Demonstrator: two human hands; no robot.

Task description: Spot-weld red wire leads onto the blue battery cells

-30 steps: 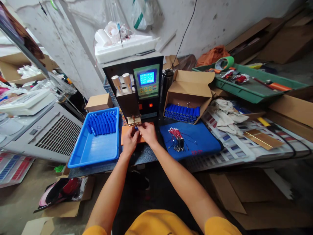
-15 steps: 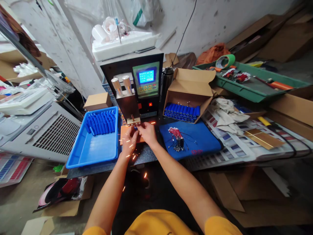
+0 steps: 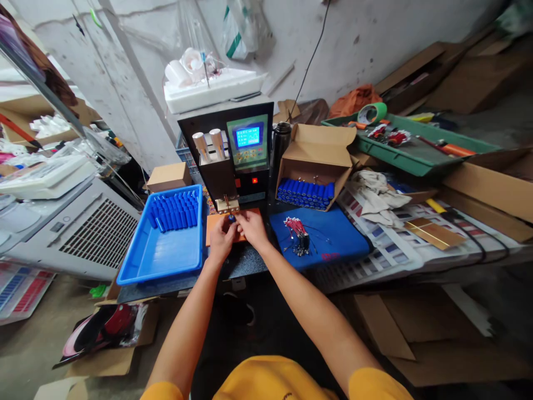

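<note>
A blue cylindrical battery cell [image 3: 231,218] is held end-up under the electrode tips of a spot welder [image 3: 245,161] with a lit screen. My left hand [image 3: 221,238] is closed around the cell from the left. My right hand [image 3: 252,229] pinches at the cell's right side; anything small between its fingertips is hidden. Beneath both hands lies an orange pad [image 3: 212,225]. To the right, a bundle of red and black wire leads [image 3: 298,236] rests on a blue cloth mat [image 3: 345,239].
At left stands a blue tray [image 3: 164,260] with rows of blue cells at its back. Behind the mat, an open cardboard box [image 3: 318,143] holds more cells. A black flask [image 3: 281,141] stands beside the welder. Further right are a green tray [image 3: 441,161] and white gloves [image 3: 377,194].
Orange sparks that flew around my hands are gone. My hands stay at the welder, and the cell's end shows more clearly below the electrodes. The camera view has shifted slightly.
</note>
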